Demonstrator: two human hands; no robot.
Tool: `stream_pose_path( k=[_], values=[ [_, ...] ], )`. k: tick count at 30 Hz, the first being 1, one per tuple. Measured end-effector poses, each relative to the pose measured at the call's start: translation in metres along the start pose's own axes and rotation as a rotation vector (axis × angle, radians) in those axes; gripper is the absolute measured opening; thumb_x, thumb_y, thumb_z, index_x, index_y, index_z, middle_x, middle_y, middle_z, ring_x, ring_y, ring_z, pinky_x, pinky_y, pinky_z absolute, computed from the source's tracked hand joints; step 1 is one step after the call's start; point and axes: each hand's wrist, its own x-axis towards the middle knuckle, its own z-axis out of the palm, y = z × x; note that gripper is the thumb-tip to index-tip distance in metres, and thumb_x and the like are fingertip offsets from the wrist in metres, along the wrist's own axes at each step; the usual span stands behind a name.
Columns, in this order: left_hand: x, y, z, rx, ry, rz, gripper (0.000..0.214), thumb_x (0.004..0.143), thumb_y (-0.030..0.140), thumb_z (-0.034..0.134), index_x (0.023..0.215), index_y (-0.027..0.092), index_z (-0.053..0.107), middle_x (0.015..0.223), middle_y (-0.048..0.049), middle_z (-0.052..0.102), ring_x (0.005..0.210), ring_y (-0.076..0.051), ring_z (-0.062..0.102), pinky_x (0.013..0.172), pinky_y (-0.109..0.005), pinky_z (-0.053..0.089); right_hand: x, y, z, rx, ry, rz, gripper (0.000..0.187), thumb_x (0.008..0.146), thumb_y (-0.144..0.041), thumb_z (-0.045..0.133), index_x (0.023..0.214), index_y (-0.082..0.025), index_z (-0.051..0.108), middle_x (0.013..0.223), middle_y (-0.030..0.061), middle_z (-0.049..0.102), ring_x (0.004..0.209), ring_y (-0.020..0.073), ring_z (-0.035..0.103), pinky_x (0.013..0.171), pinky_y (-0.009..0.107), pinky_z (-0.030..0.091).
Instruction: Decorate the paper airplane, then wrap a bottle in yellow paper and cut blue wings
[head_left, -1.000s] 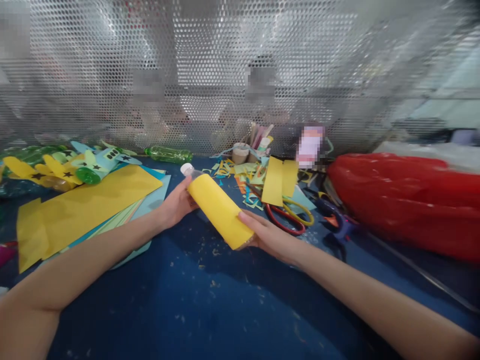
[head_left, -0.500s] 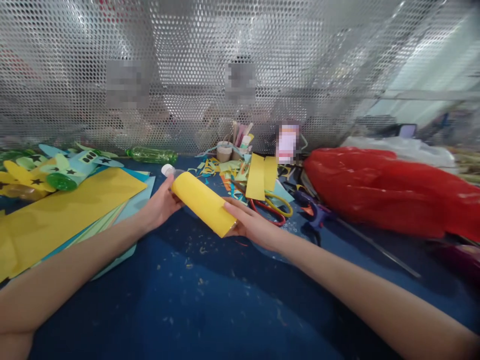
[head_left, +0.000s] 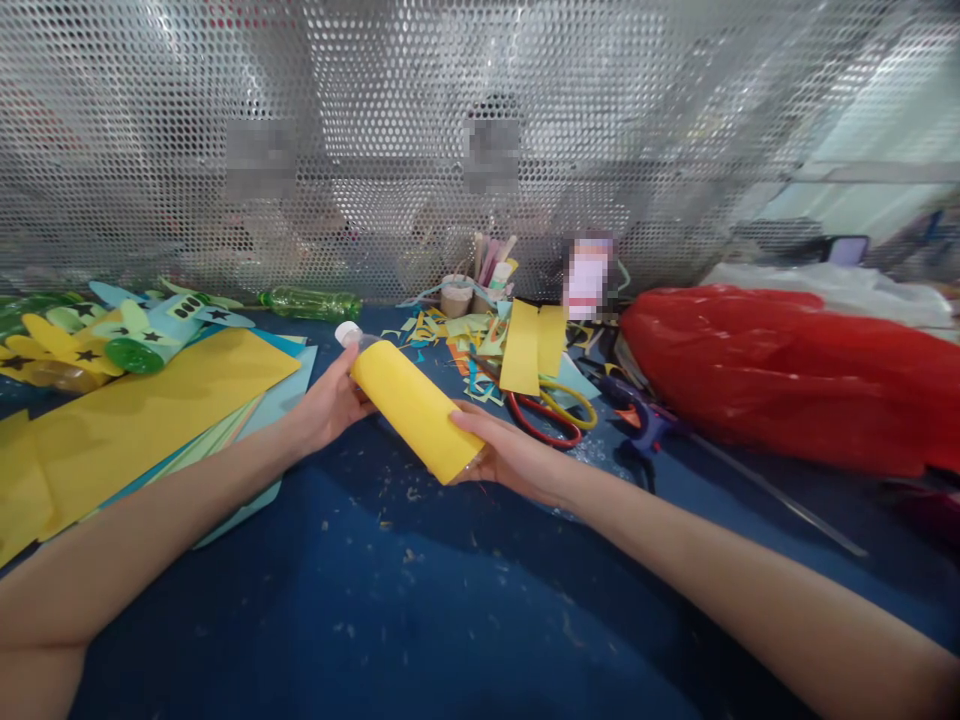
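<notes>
Between my hands, tilted above the blue table [head_left: 360, 620], is a clear plastic bottle [head_left: 367, 341] with a white cap, wrapped in a yellow paper sheet [head_left: 412, 408]. My left hand [head_left: 336, 402] is closed round its neck end at the upper left. Its base end rests in my right hand [head_left: 506, 450], with the thumb lying on the yellow paper and the other fingers underneath, partly hidden. Just beyond my right hand lie scissors with red and yellow handles [head_left: 559, 418] and two yellow paper strips [head_left: 520, 348].
At left, coloured sheets [head_left: 172, 400] lie beside star-marked paper-and-bottle crafts [head_left: 154, 335] and a green bottle [head_left: 311, 303]. Paper scraps [head_left: 480, 335] and a cup [head_left: 456, 297] stand at the back. On the right are a purple glue gun [head_left: 641, 420], a glue stick [head_left: 776, 495] and a red plastic bag [head_left: 772, 370].
The view has shifted slightly, so most things appear a little further right. Both hands keep hold of the wrapped bottle, whose pose is nearly the same.
</notes>
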Motion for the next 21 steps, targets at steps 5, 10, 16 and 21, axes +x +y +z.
stream_pose_path(
  k=[5, 10, 16, 21],
  values=[
    [0.0005, 0.0002, 0.0002, -0.008, 0.038, -0.012, 0.050, 0.089, 0.059, 0.047, 0.119, 0.022, 0.060, 0.128, -0.0084, 0.062, 0.124, -0.027, 0.052, 0.099, -0.038, 0.047, -0.0014, -0.0020, 0.0021, 0.027, -0.054, -0.010, 0.051, 0.090, -0.053, 0.048, 0.130, -0.021, 0.048, 0.121, 0.0124, 0.064, 0.101, 0.0206, 0.066, 0.083, 0.036, 0.058],
    [0.0015, -0.0006, -0.0009, -0.036, 0.040, 0.024, 0.050, 0.090, 0.058, 0.045, 0.120, 0.020, 0.059, 0.130, -0.0093, 0.060, 0.123, -0.027, 0.052, 0.097, -0.038, 0.047, -0.0027, -0.0039, 0.0046, 0.008, -0.022, -0.083, 0.052, 0.087, -0.050, 0.056, 0.130, -0.024, 0.046, 0.123, 0.0111, 0.063, 0.100, 0.0208, 0.066, 0.083, 0.036, 0.057],
    [-0.0004, -0.0001, -0.0009, -0.026, 0.014, 0.015, 0.056, 0.086, 0.063, 0.047, 0.121, 0.020, 0.058, 0.129, -0.0096, 0.060, 0.124, -0.029, 0.051, 0.096, -0.038, 0.049, -0.0009, -0.0008, 0.0027, -0.074, 0.047, -0.105, 0.053, 0.080, -0.044, 0.065, 0.127, -0.026, 0.048, 0.127, 0.0091, 0.060, 0.100, 0.0211, 0.065, 0.083, 0.037, 0.058],
    [0.0039, -0.0043, -0.0059, 0.015, 0.056, 0.025, 0.044, 0.085, 0.045, 0.060, 0.121, 0.020, 0.057, 0.126, -0.0082, 0.061, 0.123, -0.027, 0.052, 0.102, -0.039, 0.046, 0.0009, 0.0009, 0.0004, -0.316, 0.122, -0.197, 0.058, 0.080, -0.050, 0.064, 0.130, -0.028, 0.045, 0.117, 0.0076, 0.063, 0.096, 0.0222, 0.065, 0.083, 0.039, 0.057]
  ],
)
